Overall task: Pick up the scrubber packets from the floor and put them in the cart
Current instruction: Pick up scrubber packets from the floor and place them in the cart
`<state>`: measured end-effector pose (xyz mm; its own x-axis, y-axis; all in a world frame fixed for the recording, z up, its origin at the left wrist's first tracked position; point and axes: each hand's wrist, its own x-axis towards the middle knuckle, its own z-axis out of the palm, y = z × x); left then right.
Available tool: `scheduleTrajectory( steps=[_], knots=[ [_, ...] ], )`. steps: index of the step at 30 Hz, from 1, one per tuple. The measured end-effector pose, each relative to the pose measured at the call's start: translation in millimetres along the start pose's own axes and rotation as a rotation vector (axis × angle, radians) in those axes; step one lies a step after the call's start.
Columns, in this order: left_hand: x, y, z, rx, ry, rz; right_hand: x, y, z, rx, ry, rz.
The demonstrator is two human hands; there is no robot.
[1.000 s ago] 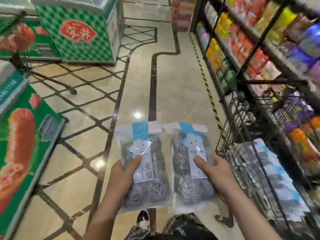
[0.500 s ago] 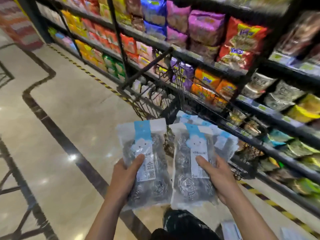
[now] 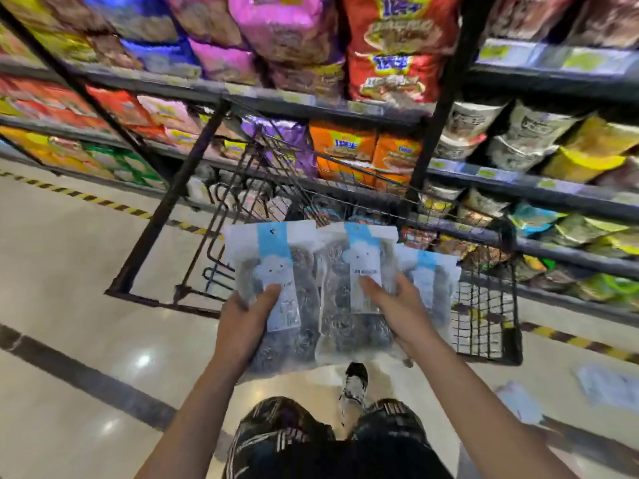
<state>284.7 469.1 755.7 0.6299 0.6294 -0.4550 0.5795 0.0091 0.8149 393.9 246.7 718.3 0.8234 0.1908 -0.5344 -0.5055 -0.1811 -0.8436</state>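
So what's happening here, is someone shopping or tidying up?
A person stands in a shop aisle, holding one scrubber packet in the left hand and another in the right hand, side by side over the wire cart. The left packet and right packet are not yet let go. At least one more packet already lies in the cart, and pale blurry items remain on the floor.

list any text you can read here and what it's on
Nothing reads clearly.
Right packet label: one line of small print, too blurred.
Left packet label: blurred.
Red bags and orange bags: blue logo, illegible.
Shelf tags: too small.
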Motion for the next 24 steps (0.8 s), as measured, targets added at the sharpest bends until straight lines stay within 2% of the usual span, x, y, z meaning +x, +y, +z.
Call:
scheduleTrajectory(
  steps=[4,8,12,15,17,19,21,24],
  knots=[
    [68,7,43,0.085,-0.107,0.014,51,11,-3,0.042,0.13,0.059],
    [142,-15,94,0.334,-0.219,0.038,104,44,-5,0.018,0.286,0.098],
    [213,-68,138,0.365,-0.33,-0.045,166,96,-2,-0.011,0.248,0.156],
    [244,-95,160,0.418,-0.318,-0.078,199,117,5,-0.196,0.271,0.183],
    [257,-107,166,0.548,-0.315,-0.075,212,124,8,-0.349,0.273,0.183],
    [261,-111,166,0.769,-0.326,0.062,218,128,5,-0.728,0.226,0.142],
    [254,-111,162,1.01,-0.444,0.234,219,135,2,-0.989,0.128,0.129],
    [245,-117,156,1.23,-0.627,0.245,215,147,2,-1.021,0.033,0.17]
  ],
)
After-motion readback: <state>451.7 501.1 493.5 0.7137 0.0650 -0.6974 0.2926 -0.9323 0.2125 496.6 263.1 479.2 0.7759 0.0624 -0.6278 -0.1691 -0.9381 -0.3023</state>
